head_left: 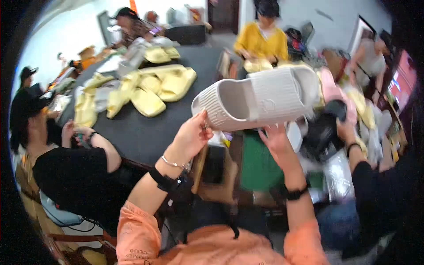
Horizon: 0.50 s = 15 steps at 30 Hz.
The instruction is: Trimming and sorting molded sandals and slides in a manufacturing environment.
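My left hand (191, 138) and right hand (277, 140) clamped on white slipper (258, 98) | raised above table's (141, 132) near edge | yellow slippers (152, 88) mid-table

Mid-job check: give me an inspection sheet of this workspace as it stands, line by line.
Surface: dark round table, crowded.
Job's things: white slide sandal, held up above the table edge, sole side toward the hands.
Clutter: yellow sandals piled on the far left of the table; clear bags at right; green board beneath the sandal.
Grippers: left hand grips the sandal's toe end; right hand supports it from below.
Cables: dark cord by the chair at lower left.
Surroundings: several seated people around the table; one at right holds a black sandal.
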Each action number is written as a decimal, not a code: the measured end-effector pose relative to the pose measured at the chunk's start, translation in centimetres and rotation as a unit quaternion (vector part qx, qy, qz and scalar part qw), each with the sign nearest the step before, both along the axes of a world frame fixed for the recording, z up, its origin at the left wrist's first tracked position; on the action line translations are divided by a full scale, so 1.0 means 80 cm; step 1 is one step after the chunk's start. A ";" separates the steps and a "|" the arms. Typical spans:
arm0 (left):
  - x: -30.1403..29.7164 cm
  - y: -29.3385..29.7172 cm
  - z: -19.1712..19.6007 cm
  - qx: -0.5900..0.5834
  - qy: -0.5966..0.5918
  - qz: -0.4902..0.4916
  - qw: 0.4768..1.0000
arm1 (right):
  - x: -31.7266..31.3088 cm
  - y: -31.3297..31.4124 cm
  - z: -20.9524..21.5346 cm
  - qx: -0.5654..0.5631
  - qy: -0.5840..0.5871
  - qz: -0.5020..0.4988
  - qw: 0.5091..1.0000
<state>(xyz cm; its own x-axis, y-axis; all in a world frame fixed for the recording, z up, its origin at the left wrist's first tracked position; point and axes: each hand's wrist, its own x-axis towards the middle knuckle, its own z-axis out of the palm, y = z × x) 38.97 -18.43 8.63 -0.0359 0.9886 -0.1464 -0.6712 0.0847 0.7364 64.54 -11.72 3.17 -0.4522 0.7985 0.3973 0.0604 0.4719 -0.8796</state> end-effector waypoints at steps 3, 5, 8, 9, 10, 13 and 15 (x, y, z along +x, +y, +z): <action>0.064 0.000 -0.016 -0.062 0.020 -0.085 0.994 | 0.027 0.006 -0.021 -0.104 0.241 0.093 0.961; 0.093 0.006 -0.027 -0.083 0.054 -0.143 0.985 | 0.057 -0.005 -0.023 -0.112 0.236 0.042 0.964; 0.124 0.015 -0.020 -0.074 0.061 -0.151 0.984 | 0.075 -0.025 0.010 -0.130 0.296 0.022 0.946; 0.128 0.016 -0.021 -0.065 0.069 -0.150 0.984 | 0.073 -0.035 0.021 -0.154 0.360 0.049 0.919; 0.129 0.017 -0.022 -0.061 0.067 -0.152 0.984 | 0.075 -0.043 0.026 -0.161 0.369 0.019 0.915; 0.118 0.012 -0.011 -0.038 0.097 -0.135 0.985 | 0.088 -0.061 0.024 -0.120 0.393 -0.011 0.912; 0.077 0.019 -0.017 0.014 0.181 -0.126 0.975 | 0.096 -0.068 0.032 -0.125 0.396 -0.015 0.910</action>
<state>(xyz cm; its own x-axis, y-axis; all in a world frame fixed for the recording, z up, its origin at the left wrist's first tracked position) 45.14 -16.92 7.25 0.1640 0.9762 -0.1417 -0.3282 0.1895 0.9254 72.26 -17.16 5.74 -0.0792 0.9158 0.3938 -0.6285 0.2608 -0.7328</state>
